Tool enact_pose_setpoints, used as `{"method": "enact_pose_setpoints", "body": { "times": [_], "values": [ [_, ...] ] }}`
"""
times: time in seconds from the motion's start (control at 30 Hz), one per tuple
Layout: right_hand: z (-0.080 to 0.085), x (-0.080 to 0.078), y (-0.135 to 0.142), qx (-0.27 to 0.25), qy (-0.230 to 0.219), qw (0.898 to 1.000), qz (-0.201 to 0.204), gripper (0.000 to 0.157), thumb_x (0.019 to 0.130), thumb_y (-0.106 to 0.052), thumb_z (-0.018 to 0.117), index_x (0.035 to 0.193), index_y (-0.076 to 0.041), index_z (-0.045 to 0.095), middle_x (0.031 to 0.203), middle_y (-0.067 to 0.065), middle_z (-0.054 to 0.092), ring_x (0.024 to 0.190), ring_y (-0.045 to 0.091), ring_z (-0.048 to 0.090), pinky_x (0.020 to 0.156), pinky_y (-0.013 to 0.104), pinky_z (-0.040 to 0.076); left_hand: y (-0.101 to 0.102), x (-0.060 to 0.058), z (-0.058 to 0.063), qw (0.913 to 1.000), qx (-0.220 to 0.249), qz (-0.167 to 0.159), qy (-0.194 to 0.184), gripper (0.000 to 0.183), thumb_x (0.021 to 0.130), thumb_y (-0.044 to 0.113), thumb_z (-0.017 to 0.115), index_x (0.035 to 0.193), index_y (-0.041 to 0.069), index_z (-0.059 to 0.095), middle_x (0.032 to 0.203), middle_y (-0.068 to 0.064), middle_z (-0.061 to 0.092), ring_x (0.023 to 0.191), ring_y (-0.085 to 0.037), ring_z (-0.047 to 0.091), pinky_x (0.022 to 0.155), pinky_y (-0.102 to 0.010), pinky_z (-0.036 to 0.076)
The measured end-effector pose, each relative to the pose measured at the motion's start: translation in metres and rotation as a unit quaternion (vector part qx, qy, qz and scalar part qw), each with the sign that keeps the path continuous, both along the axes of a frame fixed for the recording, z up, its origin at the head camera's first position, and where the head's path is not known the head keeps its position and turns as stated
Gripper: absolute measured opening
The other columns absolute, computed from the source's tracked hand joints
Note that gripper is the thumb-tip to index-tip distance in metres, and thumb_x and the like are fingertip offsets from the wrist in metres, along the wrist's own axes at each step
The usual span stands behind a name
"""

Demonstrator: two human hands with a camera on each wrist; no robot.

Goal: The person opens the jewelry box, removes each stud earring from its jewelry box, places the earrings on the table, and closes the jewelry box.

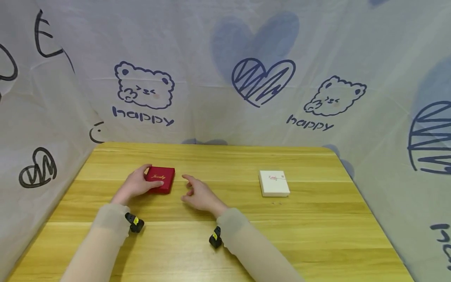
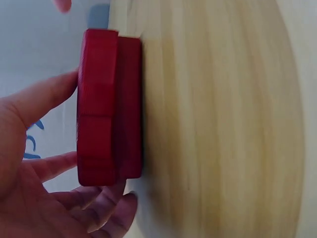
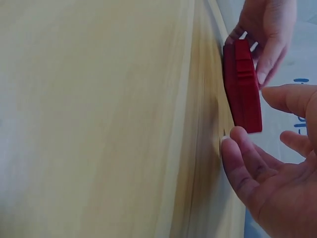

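A square red jewelry box (image 1: 165, 175) with gold lettering on its lid lies on the table, left of the middle. My left hand (image 1: 136, 182) holds it from the left, the thumb over the lid and fingers about the far left side. Seen from the left wrist, the box (image 2: 99, 109) has a lid (image 2: 94, 94) wider than its base (image 2: 130, 109). Just to the right of the box, my right hand (image 1: 202, 196) hovers with thumb and fingers parted and nothing between them. In the right wrist view the right-hand fingertips (image 3: 238, 133) appear near the box's corner.
A white square box (image 1: 275, 184) with a small red print sits on the wooden table (image 1: 310, 235), farther right. Pale cloth (image 1: 204, 109) printed with hearts and bears hangs behind the table and at both sides. Each wrist wears a small black camera.
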State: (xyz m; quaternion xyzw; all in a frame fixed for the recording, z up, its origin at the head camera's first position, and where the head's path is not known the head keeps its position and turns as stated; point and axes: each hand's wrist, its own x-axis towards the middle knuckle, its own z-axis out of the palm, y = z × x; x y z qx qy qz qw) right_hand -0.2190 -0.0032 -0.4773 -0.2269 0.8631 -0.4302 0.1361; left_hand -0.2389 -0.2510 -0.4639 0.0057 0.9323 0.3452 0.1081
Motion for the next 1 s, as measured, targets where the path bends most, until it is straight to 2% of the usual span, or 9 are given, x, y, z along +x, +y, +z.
{"method": "enact_pose_setpoints", "body": {
  "times": [0.3, 0.53, 0.63, 0.83, 1.0],
  "values": [
    [-0.001, 0.002, -0.010, -0.012, -0.037, 0.999, -0.013, 0.086, 0.086, -0.013, 0.076, 0.155, -0.010, 0.026, 0.128, 0.014, 0.054, 0.087, 0.007, 0.062, 0.077, 0.023, 0.050, 0.019, 0.010, 0.008, 0.9987, 0.018, -0.046, -0.014, 0.092, 0.086, 0.035, 0.074, 0.150, -0.008, 0.023, 0.126, -0.031, 0.052, 0.104, -0.037, 0.055, 0.091, -0.053, 0.045],
    [-0.005, 0.000, -0.011, -0.036, -0.058, 0.997, -0.031, 0.091, 0.082, -0.009, 0.079, 0.155, -0.008, 0.024, 0.124, 0.009, 0.056, 0.089, 0.010, 0.060, 0.079, 0.024, 0.050, 0.027, 0.013, 0.011, 0.9968, 0.036, -0.069, -0.018, 0.104, 0.077, 0.030, 0.085, 0.149, -0.008, 0.022, 0.111, -0.023, 0.059, 0.093, -0.030, 0.056, 0.083, -0.044, 0.047],
    [-0.006, -0.002, -0.009, -0.051, -0.061, 0.996, -0.038, 0.093, 0.079, -0.004, 0.080, 0.154, -0.006, 0.024, 0.120, 0.009, 0.058, 0.087, 0.011, 0.059, 0.078, 0.025, 0.050, 0.030, 0.015, 0.013, 0.9958, 0.050, -0.074, -0.021, 0.106, 0.073, 0.024, 0.088, 0.149, -0.008, 0.022, 0.109, -0.020, 0.058, 0.093, -0.029, 0.056, 0.084, -0.044, 0.047],
    [-0.002, -0.008, 0.000, -0.067, -0.062, 0.995, -0.050, 0.104, 0.072, -0.002, 0.086, 0.154, -0.004, 0.022, 0.106, 0.008, 0.053, 0.082, 0.014, 0.058, 0.076, 0.027, 0.050, 0.037, 0.018, 0.018, 0.9924, 0.065, -0.104, -0.011, 0.107, 0.068, 0.014, 0.090, 0.149, -0.008, 0.023, 0.110, -0.021, 0.057, 0.098, -0.032, 0.059, 0.088, -0.048, 0.048],
    [0.001, -0.012, 0.012, -0.102, -0.100, 0.989, -0.042, 0.113, 0.069, 0.001, 0.087, 0.156, -0.006, 0.016, 0.104, 0.008, 0.054, 0.087, 0.015, 0.061, 0.084, 0.029, 0.051, 0.044, 0.021, 0.022, 0.9901, 0.074, -0.119, 0.005, 0.105, 0.068, 0.011, 0.090, 0.148, -0.007, 0.026, 0.111, -0.020, 0.057, 0.097, -0.031, 0.060, 0.087, -0.047, 0.050]
  ]
}}
